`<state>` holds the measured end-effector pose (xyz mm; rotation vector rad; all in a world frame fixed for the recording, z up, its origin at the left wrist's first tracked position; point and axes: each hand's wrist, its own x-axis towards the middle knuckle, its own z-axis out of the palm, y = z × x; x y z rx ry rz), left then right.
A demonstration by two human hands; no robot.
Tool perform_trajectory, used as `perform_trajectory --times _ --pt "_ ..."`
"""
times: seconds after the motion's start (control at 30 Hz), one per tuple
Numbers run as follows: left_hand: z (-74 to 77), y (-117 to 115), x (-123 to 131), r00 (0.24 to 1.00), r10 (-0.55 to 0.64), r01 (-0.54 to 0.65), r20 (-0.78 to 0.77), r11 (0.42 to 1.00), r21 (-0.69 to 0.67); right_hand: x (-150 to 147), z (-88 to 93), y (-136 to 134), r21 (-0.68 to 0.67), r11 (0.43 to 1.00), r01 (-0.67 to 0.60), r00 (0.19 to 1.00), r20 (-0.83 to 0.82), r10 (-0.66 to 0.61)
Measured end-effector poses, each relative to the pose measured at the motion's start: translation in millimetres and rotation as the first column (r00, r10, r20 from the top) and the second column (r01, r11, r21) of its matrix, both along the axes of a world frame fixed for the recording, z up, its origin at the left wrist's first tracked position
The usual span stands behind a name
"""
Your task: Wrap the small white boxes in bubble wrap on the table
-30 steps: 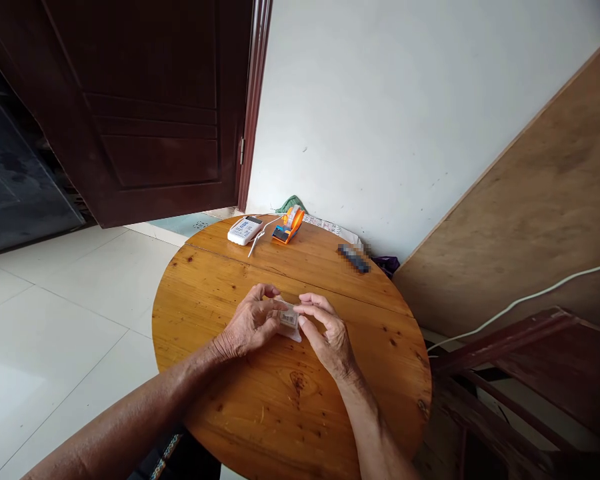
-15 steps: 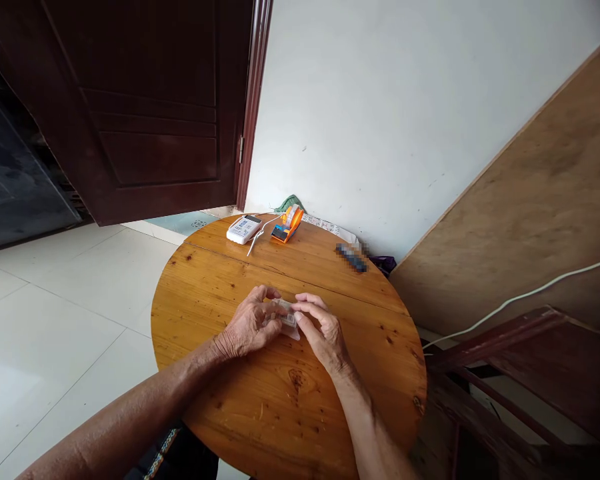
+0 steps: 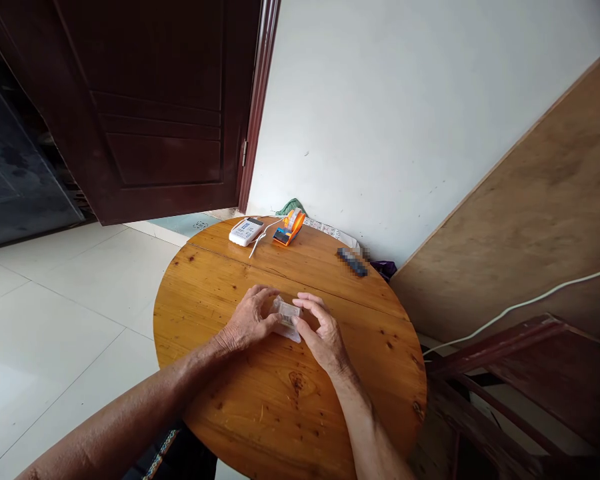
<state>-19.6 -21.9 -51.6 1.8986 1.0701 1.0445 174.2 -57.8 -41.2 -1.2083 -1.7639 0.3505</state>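
Head cam: L hand (image 3: 251, 318) & R hand (image 3: 327, 341) flank clear pkt (image 3: 287, 312) over worktop (image 3: 375, 313); can't tell if either grip closed.

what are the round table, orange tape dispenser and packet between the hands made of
Round table: wood, apparently varnished; knots and grain show. Orange tape dispenser: probably smooth plastic, given its even, bright colour. Packet: seemingly thin, clear plastic film, creased and see-through.

Soft light brightens the wall (image 3: 370, 100) and table (image 3: 205, 287); the near right corner lies in darkness. Glare whitens the floor (image 3: 5, 393) at near left. The edges look stretched, and a dark object (image 3: 353, 262) toward the table's far right is pixelated.
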Motion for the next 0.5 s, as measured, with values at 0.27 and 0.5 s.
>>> perform_trajectory --times 0.27,0.5 --pt "5.2 -5 2 0.987 -0.054 0.051 -0.152 0.998 -0.024 -12 4.0 0 0.043 0.996 0.073 0.996 -0.059 -0.070" --pt "5.3 -10 4 0.989 -0.146 0.146 0.008 0.987 -0.061 -11 12.1 -3 -0.062 0.996 0.070 0.960 -0.268 -0.085"
